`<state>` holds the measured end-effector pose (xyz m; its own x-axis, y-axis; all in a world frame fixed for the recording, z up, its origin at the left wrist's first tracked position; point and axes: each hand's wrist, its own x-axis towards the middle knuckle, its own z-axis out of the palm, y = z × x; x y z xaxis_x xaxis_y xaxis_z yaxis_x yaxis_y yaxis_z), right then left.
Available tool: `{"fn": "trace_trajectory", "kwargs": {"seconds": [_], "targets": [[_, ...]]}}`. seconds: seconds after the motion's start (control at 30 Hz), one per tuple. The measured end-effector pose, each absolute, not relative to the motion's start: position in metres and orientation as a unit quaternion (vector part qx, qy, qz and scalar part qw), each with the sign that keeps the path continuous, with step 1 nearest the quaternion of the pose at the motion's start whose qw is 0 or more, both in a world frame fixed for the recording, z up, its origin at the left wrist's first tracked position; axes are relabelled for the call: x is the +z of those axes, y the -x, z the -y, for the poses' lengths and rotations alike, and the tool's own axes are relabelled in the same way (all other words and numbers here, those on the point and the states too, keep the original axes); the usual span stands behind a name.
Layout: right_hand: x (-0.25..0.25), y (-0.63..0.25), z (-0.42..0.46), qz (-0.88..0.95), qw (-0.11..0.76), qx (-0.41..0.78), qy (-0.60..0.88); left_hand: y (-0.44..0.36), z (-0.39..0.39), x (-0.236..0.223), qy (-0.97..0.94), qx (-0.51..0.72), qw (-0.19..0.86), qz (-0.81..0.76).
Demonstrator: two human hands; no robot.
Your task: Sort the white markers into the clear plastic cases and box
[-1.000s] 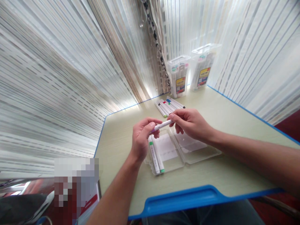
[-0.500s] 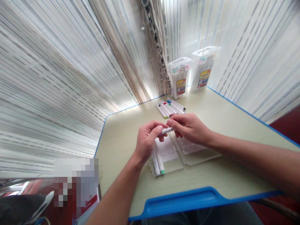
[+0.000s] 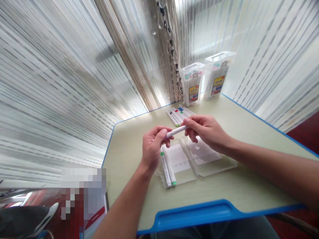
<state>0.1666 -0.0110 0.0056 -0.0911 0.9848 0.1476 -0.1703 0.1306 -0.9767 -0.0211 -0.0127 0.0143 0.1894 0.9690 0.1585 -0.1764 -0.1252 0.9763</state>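
Both of my hands hold one white marker (image 3: 175, 131) above an open clear plastic case (image 3: 199, 166). My left hand (image 3: 153, 147) pinches its left end, where a purple tip shows. My right hand (image 3: 205, 131) grips its right end with curled fingers. Two white markers with green caps (image 3: 168, 167) lie side by side in the left half of the case. The right half, the lid, holds nothing that I can see.
Several loose markers (image 3: 179, 114) lie in a row farther back on the pale desk (image 3: 244, 122). Two tall clear marker boxes (image 3: 193, 83) stand at the far corner against striped curtains. A blue moulded edge (image 3: 194, 215) runs along the desk's near side.
The hands drew together over the marker half a second ago, then parted again, so more of its white barrel shows between them. The view shifted slightly.
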Motion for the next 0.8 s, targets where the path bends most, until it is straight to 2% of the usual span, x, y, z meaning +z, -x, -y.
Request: {"fn": "trace_trajectory", "kwargs": {"seconds": [0.33,0.8], "targets": [[0.005,-0.167,0.012,0.504,0.538,0.556,0.382,0.019,0.014,0.013,-0.550,0.507,0.552,-0.368],[0.006,-0.170,0.021,0.604,0.526,0.466,0.377,0.019,0.014,0.009,-0.545,0.560,0.513,-0.355]]}}
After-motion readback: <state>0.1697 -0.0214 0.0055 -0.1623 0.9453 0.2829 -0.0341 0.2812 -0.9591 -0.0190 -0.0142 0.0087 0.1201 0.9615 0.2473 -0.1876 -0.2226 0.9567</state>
